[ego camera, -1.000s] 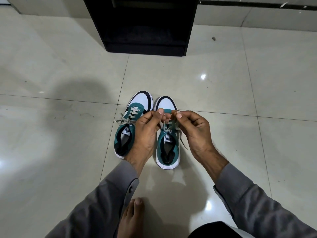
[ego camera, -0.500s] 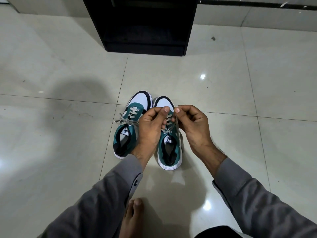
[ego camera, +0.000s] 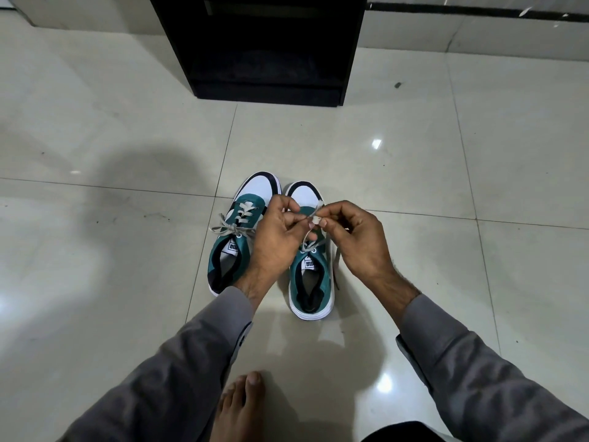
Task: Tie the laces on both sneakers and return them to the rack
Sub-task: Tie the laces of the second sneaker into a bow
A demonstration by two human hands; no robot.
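Note:
Two teal, white and black sneakers stand side by side on the tiled floor, toes pointing away. The left sneaker (ego camera: 237,237) has its grey laces tied in a bow. Both hands hover over the right sneaker (ego camera: 310,275). My left hand (ego camera: 277,237) pinches one strand of the right sneaker's lace (ego camera: 308,242). My right hand (ego camera: 353,240) pinches a small loop of the same lace between thumb and forefinger. A loose lace end hangs down the shoe's right side. The black rack (ego camera: 264,49) stands farther back, its lower shelf open and dark.
Glossy cream floor tiles (ego camera: 95,250) surround the shoes. A bare foot (ego camera: 242,406) rests on the floor just below the sneakers, between my grey sleeves. A wall base with a dark strip (ego camera: 478,14) runs along the back right.
Both hands have lifted slightly and drawn the right sneaker's lace upward; the right hand now shows a small loop pinched at its fingertips. The sneakers have not moved.

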